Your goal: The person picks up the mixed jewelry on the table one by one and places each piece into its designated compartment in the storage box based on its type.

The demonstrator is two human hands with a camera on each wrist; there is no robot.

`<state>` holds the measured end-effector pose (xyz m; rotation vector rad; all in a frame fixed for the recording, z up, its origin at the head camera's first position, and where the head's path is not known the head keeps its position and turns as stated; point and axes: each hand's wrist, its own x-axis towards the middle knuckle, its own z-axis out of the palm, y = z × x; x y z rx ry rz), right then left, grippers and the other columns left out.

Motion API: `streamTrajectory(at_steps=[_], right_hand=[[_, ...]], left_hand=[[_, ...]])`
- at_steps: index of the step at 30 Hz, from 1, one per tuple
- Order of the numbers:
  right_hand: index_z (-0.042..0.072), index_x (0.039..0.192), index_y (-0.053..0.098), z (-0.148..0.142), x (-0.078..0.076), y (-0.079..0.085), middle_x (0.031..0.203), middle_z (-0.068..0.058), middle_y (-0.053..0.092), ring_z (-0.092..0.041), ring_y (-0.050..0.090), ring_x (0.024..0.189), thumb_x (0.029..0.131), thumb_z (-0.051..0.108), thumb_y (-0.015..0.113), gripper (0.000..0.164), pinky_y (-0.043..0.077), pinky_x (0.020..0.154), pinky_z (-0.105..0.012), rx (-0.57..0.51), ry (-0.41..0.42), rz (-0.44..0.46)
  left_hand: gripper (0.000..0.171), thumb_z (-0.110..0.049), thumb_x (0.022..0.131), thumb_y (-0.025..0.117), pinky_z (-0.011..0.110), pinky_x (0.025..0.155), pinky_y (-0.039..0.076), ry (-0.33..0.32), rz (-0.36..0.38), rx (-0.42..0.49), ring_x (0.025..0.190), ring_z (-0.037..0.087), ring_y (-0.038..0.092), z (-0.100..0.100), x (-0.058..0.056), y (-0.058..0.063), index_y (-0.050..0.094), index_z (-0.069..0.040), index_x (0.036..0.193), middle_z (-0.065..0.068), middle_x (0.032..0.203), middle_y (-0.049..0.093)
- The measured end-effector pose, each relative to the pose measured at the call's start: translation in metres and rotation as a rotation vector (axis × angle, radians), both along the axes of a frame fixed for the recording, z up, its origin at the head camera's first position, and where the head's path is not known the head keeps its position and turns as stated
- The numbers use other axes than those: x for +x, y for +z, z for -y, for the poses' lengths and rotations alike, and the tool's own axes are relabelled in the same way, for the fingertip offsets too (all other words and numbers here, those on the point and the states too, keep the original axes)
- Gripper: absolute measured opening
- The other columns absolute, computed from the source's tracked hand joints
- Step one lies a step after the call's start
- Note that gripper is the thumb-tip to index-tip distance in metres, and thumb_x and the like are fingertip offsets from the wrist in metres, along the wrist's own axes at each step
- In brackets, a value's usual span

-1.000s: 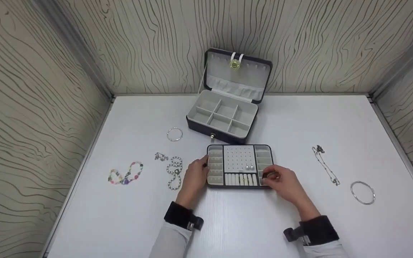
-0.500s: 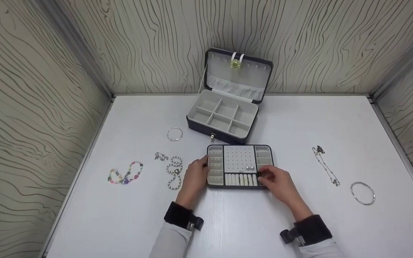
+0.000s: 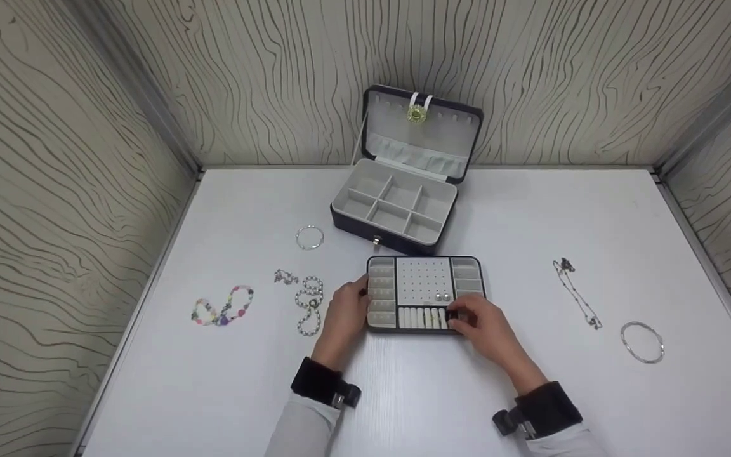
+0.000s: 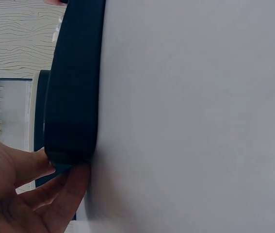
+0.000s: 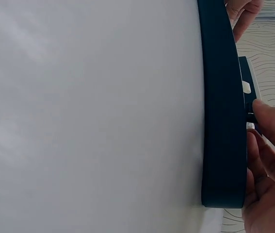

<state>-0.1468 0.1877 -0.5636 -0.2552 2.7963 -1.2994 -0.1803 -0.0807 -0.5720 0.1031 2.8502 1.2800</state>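
Head view: we see the right hand (image 3: pixel 483 324), the nearer, pinch a small dark piece (image 3: pixel 452 314) at the right end of the white rolls (image 3: pixel 412 318), their long axes front to back; the left hand (image 3: pixel 345 309) grips the tray (image 3: pixel 416 331) by its left edge

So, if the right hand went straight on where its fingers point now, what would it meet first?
Probably the ring rolls, just left of the right hand in the head view; whether they touch, I cannot tell.
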Motion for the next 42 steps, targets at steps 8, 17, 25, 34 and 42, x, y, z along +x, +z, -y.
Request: streamTrajectory(at_steps=[8,17,25,34,42], right_hand=[[0.011,0.103,0.069,0.004,0.000,0.000,0.110,-0.004,0.062,-0.014,0.054,0.082,0.083,0.003,0.076,0.022,0.047,0.071,-0.032,0.040,-0.006,-0.017],[0.010,0.103,0.068,0.008,0.000,0.005,0.117,-0.008,0.060,-0.021,0.059,0.095,0.085,0.004,0.074,0.021,0.050,0.081,-0.039,0.137,0.036,-0.011],[0.007,0.104,0.068,0.009,0.001,0.004,0.118,-0.008,0.059,-0.030,0.060,0.109,0.085,0.006,0.074,0.020,0.049,0.093,-0.045,0.228,0.081,-0.084],[0.005,0.106,0.071,0.012,0.003,0.000,0.116,-0.006,0.058,-0.029,0.061,0.107,0.086,0.006,0.074,0.020,0.050,0.091,-0.044,0.244,0.045,-0.118],[0.004,0.106,0.072,0.010,0.001,0.000,0.115,-0.006,0.058,-0.027,0.060,0.109,0.089,0.004,0.070,0.017,0.048,0.093,-0.044,0.218,0.050,-0.115]], left_hand=[[0.047,-0.003,0.093,0.059,0.042,0.089,0.051,0.004,0.019,0.009,0.107,0.029,0.063,0.001,0.001,0.000,0.054,-0.005,0.139,0.017,0.118,0.066],[0.046,-0.002,0.092,0.060,0.043,0.089,0.051,0.005,0.017,0.013,0.107,0.031,0.063,0.001,0.000,0.000,0.055,-0.004,0.138,0.018,0.117,0.066],[0.045,-0.003,0.093,0.061,0.042,0.084,0.052,0.008,0.015,-0.031,0.103,0.031,0.064,0.000,0.002,0.002,0.056,-0.004,0.138,0.019,0.113,0.066],[0.045,-0.004,0.093,0.060,0.044,0.084,0.052,0.011,0.006,-0.040,0.103,0.031,0.063,0.000,0.001,0.001,0.057,-0.006,0.137,0.018,0.114,0.066],[0.046,-0.002,0.091,0.061,0.045,0.088,0.051,0.011,0.002,-0.005,0.106,0.033,0.063,-0.001,0.002,0.001,0.058,-0.007,0.137,0.019,0.116,0.066]])
